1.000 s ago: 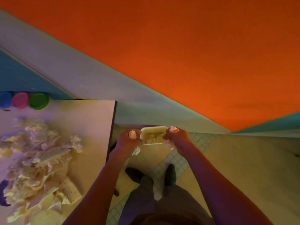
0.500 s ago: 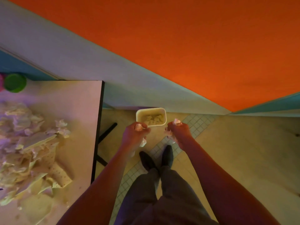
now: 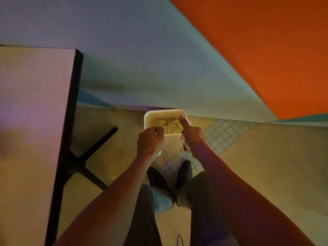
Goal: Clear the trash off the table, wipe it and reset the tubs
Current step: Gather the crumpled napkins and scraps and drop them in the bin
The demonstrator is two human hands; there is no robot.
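Worktop (image 3: 33, 107) fills the left side, its dark edge running down toward a black cross-shaped base (image 3: 83, 162) on the floor. Just past the person's shoes, a pale square bin (image 3: 165, 113) sits on the floor against the wall, crumpled paper inside. Left hand (image 3: 150, 141) hovers at its near rim, fingers curled around a small scrap. Right hand (image 3: 192, 134) clutches paper, forefinger extended over the bin.

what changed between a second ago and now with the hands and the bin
Both hands have reached the bin on the floor: the left hand is over its near edge, and the right hand now points a finger into it. The white scraps seen earlier above the knuckles no longer show. Paper still lies inside the bin. The table stays left.
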